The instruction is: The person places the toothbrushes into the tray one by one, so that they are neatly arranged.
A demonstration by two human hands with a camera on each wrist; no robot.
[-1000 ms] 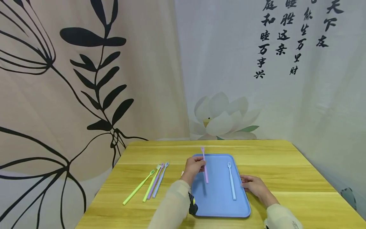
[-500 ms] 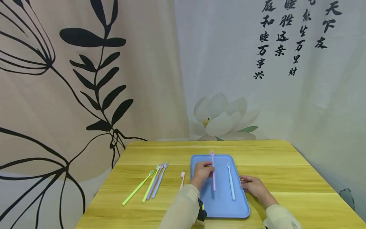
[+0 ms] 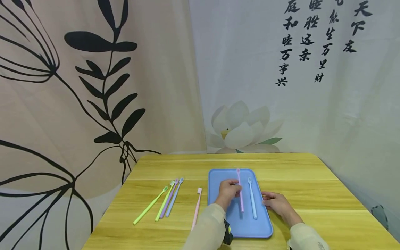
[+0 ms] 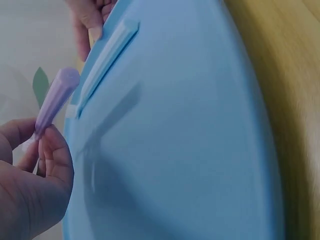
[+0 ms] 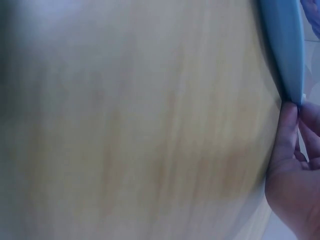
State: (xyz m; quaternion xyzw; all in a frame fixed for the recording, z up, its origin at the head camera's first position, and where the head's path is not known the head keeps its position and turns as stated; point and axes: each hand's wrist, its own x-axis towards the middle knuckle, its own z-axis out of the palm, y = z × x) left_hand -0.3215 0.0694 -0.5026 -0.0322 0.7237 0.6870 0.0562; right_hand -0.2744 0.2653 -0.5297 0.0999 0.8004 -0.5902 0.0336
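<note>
My left hand pinches a pinkish-purple toothbrush between thumb and fingers, bristle head toward the far side. It is held over the blue tray, and in the left wrist view the toothbrush stands above its shadow on the tray. To its right a light-blue toothbrush lies on the tray, nearly parallel. My right hand grips the tray's right rim; the right wrist view has the thumb and fingers of that hand meeting at the tray's edge.
Left of the tray, a pink toothbrush lies on the wooden table, partly behind my left sleeve. Farther left are a green toothbrush, another green one, a purple one and a blue one. A printed curtain hangs behind the table.
My left hand has carried the pinkish-purple toothbrush rightward and a little nearer, close to the light-blue one. The pink toothbrush on the table has come into view. My right hand stays at the rim.
</note>
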